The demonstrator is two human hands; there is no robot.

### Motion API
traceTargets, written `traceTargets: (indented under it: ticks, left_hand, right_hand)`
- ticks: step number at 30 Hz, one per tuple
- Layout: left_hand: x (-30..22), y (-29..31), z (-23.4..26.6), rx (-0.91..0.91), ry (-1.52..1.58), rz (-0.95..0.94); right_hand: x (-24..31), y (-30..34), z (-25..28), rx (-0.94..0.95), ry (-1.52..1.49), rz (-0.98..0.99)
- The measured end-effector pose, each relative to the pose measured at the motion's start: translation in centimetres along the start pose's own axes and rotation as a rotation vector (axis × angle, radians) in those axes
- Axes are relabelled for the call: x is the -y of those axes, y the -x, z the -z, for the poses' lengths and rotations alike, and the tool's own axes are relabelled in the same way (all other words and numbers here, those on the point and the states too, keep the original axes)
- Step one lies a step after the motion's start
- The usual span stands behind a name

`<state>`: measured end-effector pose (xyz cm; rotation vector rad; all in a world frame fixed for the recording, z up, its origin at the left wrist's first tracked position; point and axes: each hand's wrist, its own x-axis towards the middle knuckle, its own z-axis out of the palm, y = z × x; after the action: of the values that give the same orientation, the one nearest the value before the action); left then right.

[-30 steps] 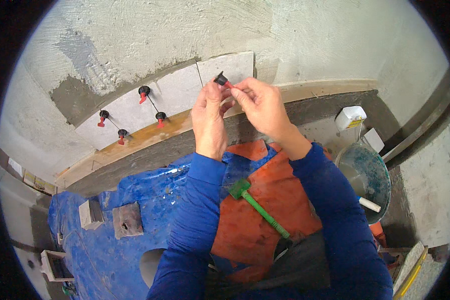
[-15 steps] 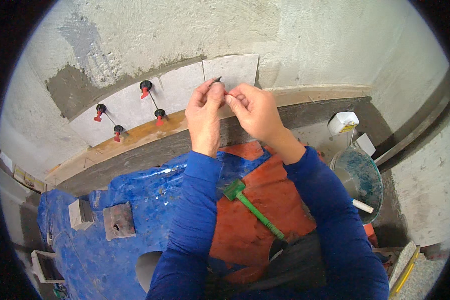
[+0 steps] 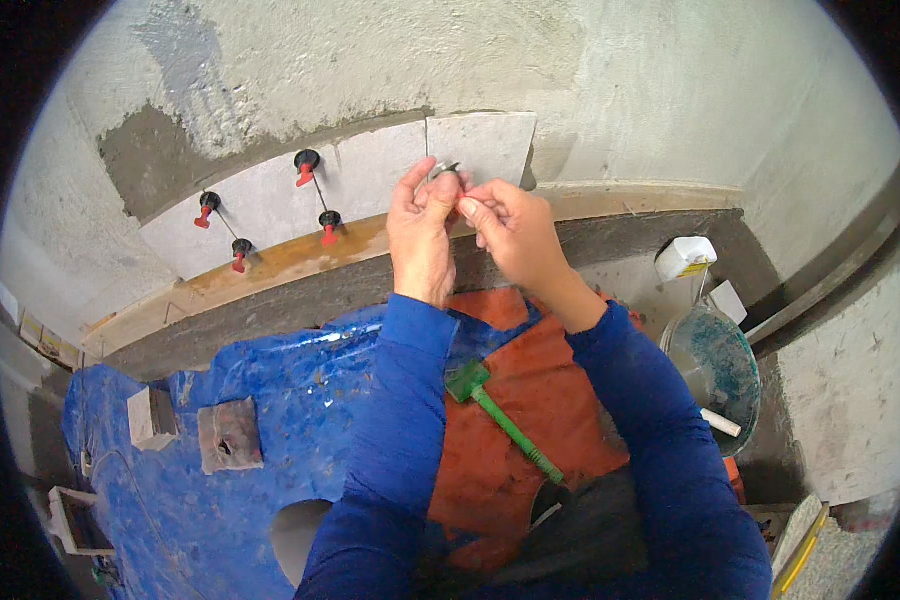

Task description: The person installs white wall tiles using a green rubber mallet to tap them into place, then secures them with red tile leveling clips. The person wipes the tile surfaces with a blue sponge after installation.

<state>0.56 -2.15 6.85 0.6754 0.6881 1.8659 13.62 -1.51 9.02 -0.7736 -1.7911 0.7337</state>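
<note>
My left hand (image 3: 422,245) is closed around a small tile leveller, whose dark part (image 3: 450,170) pokes out above the thumb. At its red end the fingertips of my right hand (image 3: 518,235) are pinched; most of the piece is hidden by fingers. Both hands are raised in front of a row of light grey wall tiles (image 3: 370,165), close to the rightmost tile (image 3: 500,135). Farther left, several black and red tile levellers (image 3: 307,168) sit on the tiles and along their lower edge, with thin dark lines between them.
A wooden batten (image 3: 280,240) runs below the tiles. Blue sheeting (image 3: 300,420) carries a tile stack (image 3: 152,420) and a stained square block (image 3: 230,436). A green mallet (image 3: 515,432) lies on orange sheeting (image 3: 580,400). At right stand a bucket (image 3: 740,370) and a white container (image 3: 685,258).
The view has shifted slightly, so the hands and tiles appear a little farther right. My left fingers have spread a little, showing more of the leveller; both hands still hold it.
</note>
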Motion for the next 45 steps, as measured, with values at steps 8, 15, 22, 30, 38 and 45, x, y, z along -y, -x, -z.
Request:
traceTargets:
  ticks: [8, 15, 22, 30, 38, 45]
  left_hand:
    - [3.9, -0.7, 5.2, -0.185, -0.228, -0.060]
    - [7.2, -1.9, 7.2, -0.316, -0.441, -0.124]
    - [6.8, -2.2, 6.9, -0.295, -0.591, -0.127]
    - [4.6, -1.9, 4.6, -0.284, -0.703, -0.035]
    - [4.2, -3.2, 7.3, -0.129, -0.403, 0.043]
    - [3.8, -3.2, 6.8, -0.172, -0.649, -0.026]
  right_hand:
    - [-2.5, 0.1, -1.2, -0.119, 0.302, 0.038]
    - [-6.2, -0.3, -5.0, -0.143, 0.523, -0.008]
    - [-7.4, -0.4, -6.0, -0.119, 0.555, -0.074]
    - [-7.1, 0.1, -6.8, -0.126, 0.681, -0.046]
    - [-5.8, 1.1, -6.3, -0.207, 0.347, -0.098]
    - [-5.5, 0.4, -6.6, -0.193, 0.596, -0.035]
